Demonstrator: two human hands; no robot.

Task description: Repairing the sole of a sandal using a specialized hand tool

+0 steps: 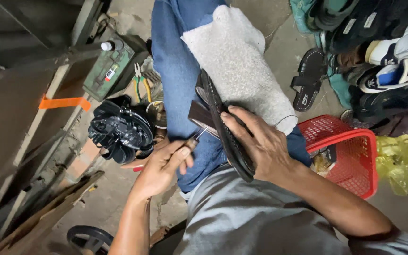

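Across the person's lap, over a grey-white towel [242, 66] laid on the blue-jeaned thigh, a dark sandal [225, 127] stood on its edge. The right hand [260, 141] was closed around its sole, fingers curled over the top edge and hiding most of the near end. The left hand [164, 165] was pinched shut on a thin awl [198, 136], whose metal tip met the brown strap at the sandal's side; the tool's handle was buried in the fingers and its exact shape could not be made out.

Beside the left hand lay a heap of black sandals [119, 132], tangled so that single ones were hard to tell apart, with yellow-handled pliers [141, 82] and a green metal box [112, 71] beyond. To the right stood a red plastic basket [350, 151], its contents mostly hidden, a yellow bag [397, 158] beside it, and a pile of shoes [378, 47] cut off by the frame.
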